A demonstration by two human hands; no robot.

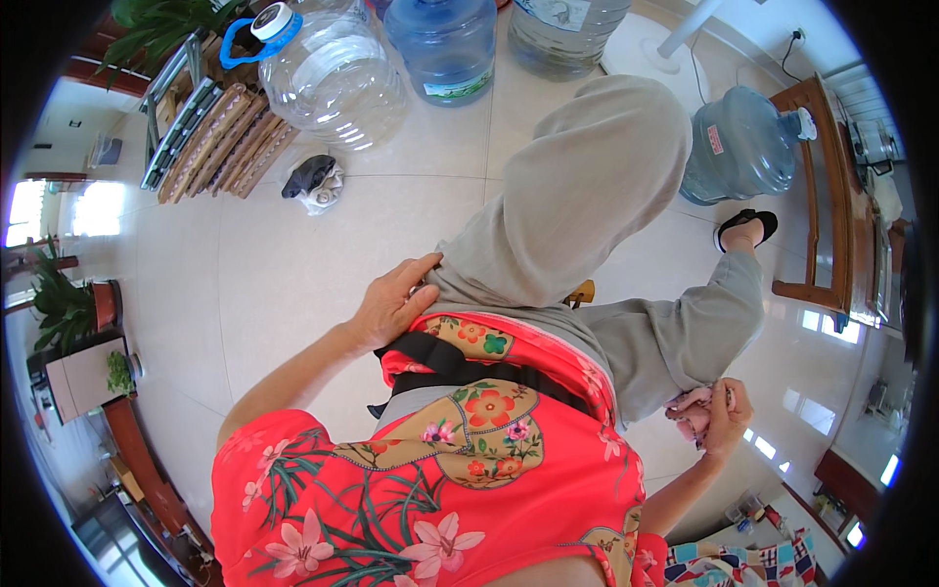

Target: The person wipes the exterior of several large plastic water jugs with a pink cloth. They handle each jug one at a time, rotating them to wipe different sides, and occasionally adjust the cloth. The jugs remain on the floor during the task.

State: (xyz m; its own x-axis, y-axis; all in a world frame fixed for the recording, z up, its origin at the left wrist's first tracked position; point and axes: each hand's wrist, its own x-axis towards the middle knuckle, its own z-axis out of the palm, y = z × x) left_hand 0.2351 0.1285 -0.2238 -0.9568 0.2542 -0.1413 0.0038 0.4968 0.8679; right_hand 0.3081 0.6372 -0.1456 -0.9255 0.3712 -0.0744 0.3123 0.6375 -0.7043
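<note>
My left hand rests on the upper thigh of my grey trousers, fingers stretched out and nothing held. Off to the right, beside my other leg, my right hand is closed around a crumpled pink cloth. That cloth hangs just outside the trouser leg, and its far folds are partly hidden by the fingers. A black strap crosses my waist over a red flowered top.
Large water bottles stand ahead: a clear one, a blue one, and another by a wooden stand. Folded wooden pieces lean at the left. A small black-and-white bundle lies on the tiled floor.
</note>
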